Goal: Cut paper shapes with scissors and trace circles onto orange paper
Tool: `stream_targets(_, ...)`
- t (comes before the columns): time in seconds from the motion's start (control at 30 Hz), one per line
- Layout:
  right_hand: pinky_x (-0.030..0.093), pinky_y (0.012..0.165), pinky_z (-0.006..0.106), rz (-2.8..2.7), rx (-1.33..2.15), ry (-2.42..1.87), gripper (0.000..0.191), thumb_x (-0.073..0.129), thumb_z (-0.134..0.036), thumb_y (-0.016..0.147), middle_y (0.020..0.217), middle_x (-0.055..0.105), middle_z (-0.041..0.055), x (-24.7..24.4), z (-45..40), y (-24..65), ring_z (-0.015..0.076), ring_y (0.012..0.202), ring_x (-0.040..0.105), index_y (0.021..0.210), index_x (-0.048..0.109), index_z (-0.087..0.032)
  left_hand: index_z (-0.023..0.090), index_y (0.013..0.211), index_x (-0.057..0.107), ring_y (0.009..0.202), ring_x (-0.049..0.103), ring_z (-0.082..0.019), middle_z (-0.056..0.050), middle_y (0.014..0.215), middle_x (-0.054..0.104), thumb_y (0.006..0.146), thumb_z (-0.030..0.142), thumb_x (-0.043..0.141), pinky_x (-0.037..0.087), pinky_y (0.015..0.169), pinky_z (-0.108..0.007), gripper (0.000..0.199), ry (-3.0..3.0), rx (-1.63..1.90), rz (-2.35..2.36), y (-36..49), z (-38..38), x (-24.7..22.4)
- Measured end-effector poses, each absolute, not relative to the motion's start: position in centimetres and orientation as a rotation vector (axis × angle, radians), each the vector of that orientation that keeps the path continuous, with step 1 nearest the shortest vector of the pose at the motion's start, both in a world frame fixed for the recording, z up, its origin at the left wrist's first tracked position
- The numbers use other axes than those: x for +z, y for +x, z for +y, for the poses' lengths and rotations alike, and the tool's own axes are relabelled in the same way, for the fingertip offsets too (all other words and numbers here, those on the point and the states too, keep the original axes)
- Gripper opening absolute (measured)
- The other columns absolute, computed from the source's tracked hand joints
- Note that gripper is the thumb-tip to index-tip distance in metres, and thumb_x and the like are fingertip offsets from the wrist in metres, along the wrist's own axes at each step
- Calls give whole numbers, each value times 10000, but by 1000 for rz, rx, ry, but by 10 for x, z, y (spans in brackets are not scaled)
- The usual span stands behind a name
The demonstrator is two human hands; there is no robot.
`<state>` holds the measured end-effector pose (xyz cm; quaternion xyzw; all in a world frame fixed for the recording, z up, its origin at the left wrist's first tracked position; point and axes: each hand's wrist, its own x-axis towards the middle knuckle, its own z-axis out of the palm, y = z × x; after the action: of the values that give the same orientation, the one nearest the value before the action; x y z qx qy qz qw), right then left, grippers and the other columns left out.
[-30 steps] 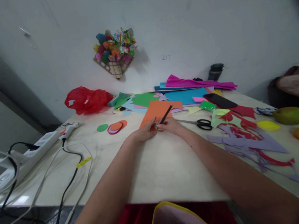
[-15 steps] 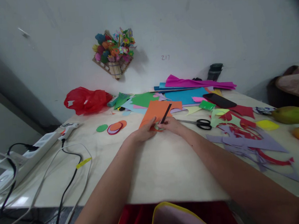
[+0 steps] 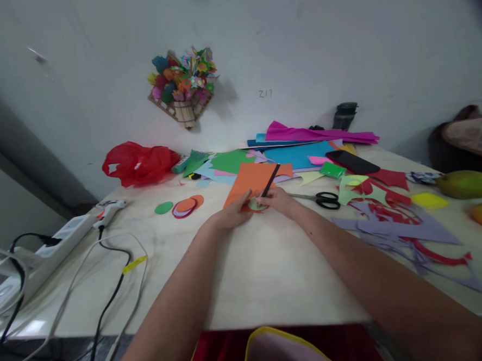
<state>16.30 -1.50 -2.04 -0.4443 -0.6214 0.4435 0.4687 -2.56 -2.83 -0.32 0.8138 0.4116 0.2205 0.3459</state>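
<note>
My right hand (image 3: 279, 201) is closed around a dark pencil (image 3: 271, 180), which tilts up to the right. Its lower end is hidden by my fingers, close to a small pale green round piece (image 3: 256, 204). That piece lies at the near end of an orange sheet of craft paper (image 3: 252, 175). Lying flat with the thumb stretched out, my left hand (image 3: 234, 211) rests on the sheet's near left edge, touching or very near the round piece. Scissors with black handles (image 3: 327, 199) lie just right of my right hand.
Cut circles (image 3: 185, 205) in several colours lie to the left, beyond cables and a white power strip (image 3: 42, 263). Purple and red scraps (image 3: 407, 230), a phone (image 3: 352, 161) and mangoes (image 3: 468, 184) are on the right. Coloured sheets (image 3: 296, 155) and a red plastic bag (image 3: 139, 162) sit at the back.
The pencil's upper end has shifted slightly right, and the pencil leans over a little more. My left hand stays in place on the orange sheet.
</note>
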Motion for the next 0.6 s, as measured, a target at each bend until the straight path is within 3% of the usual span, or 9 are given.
stream_targets(0.17,475,642,281,-1171,1079,-1043,174,691,-299,598,555,637,13,-14,-14,168,114,537,569,600,642,-132,201,1387,291,1261,357,-223,-69,1400,363,790,301,529,281,1036,-335,651,2184,616,1083,-19,-32,-4)
stream_targets(0.37,483,617,259,-1005,1029,-1119,110,678,-223,625,549,637,11,-15,-9,170,113,534,583,582,623,-138,195,1234,502,1142,467,-206,-56,1214,566,834,308,469,330,971,-316,417,2412,761,1430,2,-30,-11)
stream_targets(0.6,496,618,258,-1058,992,-1147,119,665,-244,646,564,652,21,-19,-7,170,126,553,607,602,630,-139,174,1098,546,1217,325,-294,-104,1264,492,696,521,587,179,1025,-442,532,2336,651,1961,12,-25,-15)
